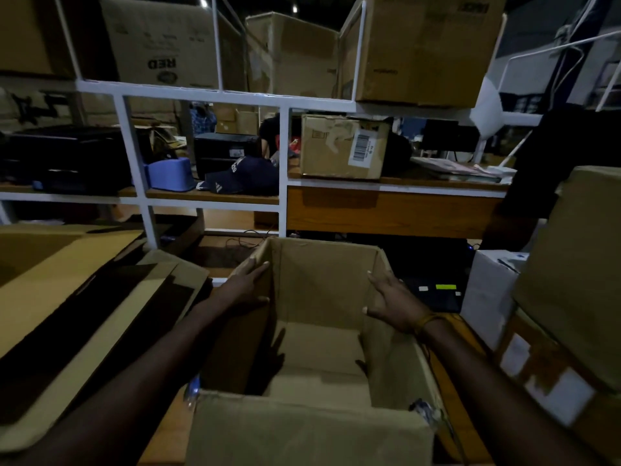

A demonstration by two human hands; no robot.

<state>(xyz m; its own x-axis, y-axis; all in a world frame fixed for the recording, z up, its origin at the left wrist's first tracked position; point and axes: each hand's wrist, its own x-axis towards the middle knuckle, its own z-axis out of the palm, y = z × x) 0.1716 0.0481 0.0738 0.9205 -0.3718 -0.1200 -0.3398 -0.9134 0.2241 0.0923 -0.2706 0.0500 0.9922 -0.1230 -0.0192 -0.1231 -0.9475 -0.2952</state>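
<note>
Dim storeroom. White-framed shelf rack (285, 102) behind carries cartons, a taped carton with a barcode label (342, 149), a navy cap (242, 176) and a blue tub (171, 174). Open brown cardboard box (322, 280) sits centre on the wooden desk (161, 442), flaps up, inside bare. Left hand (248, 284) lies flat against its left wall, right hand (393, 297) flat against its right wall; fingers straight, neither clenched. Tight fit: flattened cardboard (84, 297) close on the left, stacked boxes (571, 264) close on the right, near flap at the frame edge.
</note>
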